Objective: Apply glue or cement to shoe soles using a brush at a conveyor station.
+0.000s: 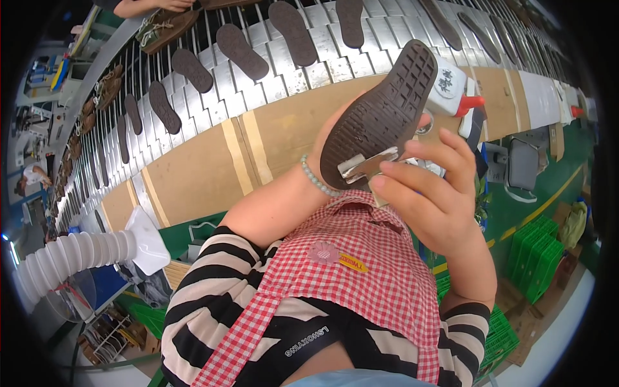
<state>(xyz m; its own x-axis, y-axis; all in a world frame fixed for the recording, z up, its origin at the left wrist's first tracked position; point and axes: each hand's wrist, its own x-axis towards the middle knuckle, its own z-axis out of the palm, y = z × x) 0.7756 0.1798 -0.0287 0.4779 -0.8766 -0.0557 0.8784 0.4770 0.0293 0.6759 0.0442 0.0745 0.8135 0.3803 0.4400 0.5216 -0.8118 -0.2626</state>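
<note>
My left hand [324, 134] holds up a dark brown shoe sole [382, 106] from behind, mostly hidden by it. The sole is tilted, its ridged, block-patterned face turned toward me. In my right hand [438, 200], between thumb and fingers, is a small flat tool with a silvery metal edge [367, 169]; its exact kind is unclear. The tool lies against, or just in front of, the sole's lower end. Beyond the sole stands a white bottle [446, 90] with a red nozzle [471, 105].
Several brown soles [242, 51] lie on a metal slat conveyor [213, 106] ahead. Cardboard [193, 158] lines its near edge. A white flexible duct [84, 255] is at left, green crates [534, 258] at right. Another person's hand [174, 5] is near shoes [164, 32] at the far left.
</note>
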